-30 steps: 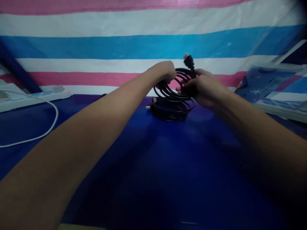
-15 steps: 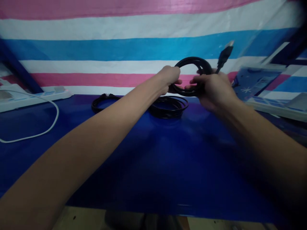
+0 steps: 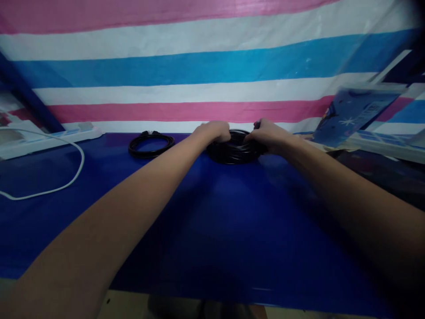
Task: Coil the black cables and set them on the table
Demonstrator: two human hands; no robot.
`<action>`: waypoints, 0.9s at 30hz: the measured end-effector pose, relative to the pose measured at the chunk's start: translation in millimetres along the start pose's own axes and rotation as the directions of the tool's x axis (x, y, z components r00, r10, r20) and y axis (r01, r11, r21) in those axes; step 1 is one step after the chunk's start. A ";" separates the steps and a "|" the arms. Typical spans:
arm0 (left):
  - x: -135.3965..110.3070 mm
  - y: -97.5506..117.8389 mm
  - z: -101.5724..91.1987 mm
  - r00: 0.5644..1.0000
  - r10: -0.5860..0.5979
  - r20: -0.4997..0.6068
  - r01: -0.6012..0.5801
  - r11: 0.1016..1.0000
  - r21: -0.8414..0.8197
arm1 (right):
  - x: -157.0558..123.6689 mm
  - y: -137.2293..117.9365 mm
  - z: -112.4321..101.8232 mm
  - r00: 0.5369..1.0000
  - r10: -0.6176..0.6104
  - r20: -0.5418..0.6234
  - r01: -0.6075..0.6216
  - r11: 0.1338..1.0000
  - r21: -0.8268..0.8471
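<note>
A stack of coiled black cable [image 3: 235,153] lies at the back of the blue table. My left hand [image 3: 215,131] is closed on the coil's left side, fingers curled over its edge. On the right side my right hand [image 3: 267,135] grips the same coil, thumb on top near the middle. The upper loops rest on the lower ones, and I cannot tell them apart. The cable's plug is mostly hidden by my right hand. Farther left, a second black cable coil [image 3: 151,153] lies flat, its connectors at the back.
A white power strip [image 3: 76,135] and a loose white cord [image 3: 78,170] are at the left. To the right, a blue printed packet [image 3: 348,117] leans by another white power strip [image 3: 388,146]. A striped sheet [image 3: 199,68] hangs behind the blue table [image 3: 229,230].
Both hands have lowered the held cable coil from the air onto the coil lying on the table. My right hand also moved left.
</note>
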State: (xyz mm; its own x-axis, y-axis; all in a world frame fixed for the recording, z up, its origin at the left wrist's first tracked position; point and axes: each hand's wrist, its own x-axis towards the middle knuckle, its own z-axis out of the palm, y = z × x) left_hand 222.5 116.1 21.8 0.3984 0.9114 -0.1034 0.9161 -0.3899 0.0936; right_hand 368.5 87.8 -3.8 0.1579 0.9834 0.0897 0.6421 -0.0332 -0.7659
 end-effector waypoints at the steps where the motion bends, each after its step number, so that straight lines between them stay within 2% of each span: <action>1: 4.5 -5.4 6.0 0.999 0.022 0.037 -0.022 1.000 -0.017 | -0.3 1.3 -0.3 1.000 -0.011 -0.026 0.009 0.997 -0.081; 3: 11.7 -15.1 12.3 0.995 0.060 0.083 -0.056 0.997 -0.051 | -2.1 2.5 -2.4 0.995 -0.088 -0.048 0.074 0.967 -0.244; 6: 15.5 -20.8 8.5 0.998 0.051 0.030 -0.050 0.997 -0.056 | -4.9 1.2 -6.3 0.992 -0.121 0.038 0.127 0.925 -0.359; 8: 12.3 -17.6 3.5 1.000 -0.011 0.004 0.011 0.998 -0.061 | -6.7 -1.5 -8.7 0.989 -0.101 0.107 0.138 0.890 -0.434; 11: 1.7 -8.0 1.0 0.992 -0.112 0.065 0.115 0.993 -0.040 | -11.1 -8.3 -13.6 0.983 -0.083 0.164 0.161 0.822 -0.547; 15: -8.8 -1.6 4.0 0.989 -0.130 0.067 0.129 0.992 0.015 | -16.9 -14.5 -21.0 0.984 -0.086 0.156 0.168 0.738 -0.654; 17: -9.7 -3.1 4.9 0.992 -0.104 0.065 0.102 0.994 0.033 | -17.5 -12.4 -21.5 0.983 -0.122 0.138 0.183 0.749 -0.636; 19: -9.0 -6.1 4.6 0.996 -0.068 0.050 0.065 0.997 0.048 | -17.0 -7.7 -19.0 0.971 -0.189 0.148 0.239 0.808 -0.539; 21: -8.1 -8.8 2.5 0.998 -0.048 0.045 0.045 0.997 0.057 | -16.2 -3.0 -15.1 0.936 -0.255 0.241 0.337 0.846 -0.414; 23: -7.7 -9.6 -1.0 0.999 -0.043 0.025 0.041 0.997 0.059 | -15.4 0.0 -11.7 0.892 -0.302 0.336 0.412 0.849 -0.332; 25: -8.0 -7.4 -3.9 0.999 0.012 -0.039 -0.010 0.999 0.044 | -14.3 1.4 -10.0 0.878 -0.348 0.329 0.446 0.845 -0.297; 27: -7.7 -2.4 -2.9 0.987 0.119 -0.109 -0.119 0.993 0.007 | -12.8 2.4 -9.5 0.870 -0.410 0.273 0.476 0.843 -0.251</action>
State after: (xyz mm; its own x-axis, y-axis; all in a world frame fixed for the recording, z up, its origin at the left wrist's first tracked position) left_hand 217.1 110.4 25.2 0.4975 0.8673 0.0176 0.8624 -0.4966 0.0987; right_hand 375.1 73.4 -0.7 -0.3306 0.9182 0.2183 0.8049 0.3951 -0.4427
